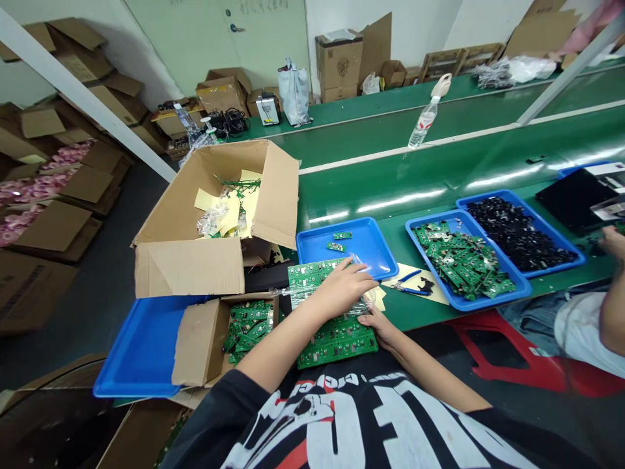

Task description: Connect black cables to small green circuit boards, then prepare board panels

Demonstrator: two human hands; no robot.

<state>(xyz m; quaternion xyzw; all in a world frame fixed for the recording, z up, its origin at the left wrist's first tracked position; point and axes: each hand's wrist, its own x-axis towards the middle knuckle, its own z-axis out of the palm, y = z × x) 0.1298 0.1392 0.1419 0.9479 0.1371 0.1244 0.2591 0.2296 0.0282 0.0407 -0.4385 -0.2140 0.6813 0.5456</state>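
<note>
A stack of green circuit board panels point(336, 342) lies in front of my body, with clear plastic film point(305, 291) wrapped across its middle. Over the film and the upper panel, my left hand point(344, 286) reaches with fingers stretched to the right; its fingertips lie near the panel's right side. My right hand point(379, 326) grips the right edge of the panels, thumb on top and the other fingers hidden below. Just beyond the panels, a blue tray point(383, 251) holds small separated circuit boards point(336, 247). Blue-handled cutters point(413, 286) rest on yellow paper to the right.
A large open carton point(168, 218) with paper scraps stands left, above a smaller box point(198, 345) of boards. On the right are a tray of boards point(461, 260) and a tray of black parts point(520, 231). A bottle point(424, 124) stands behind; a co-worker's hand point(612, 244) shows far right.
</note>
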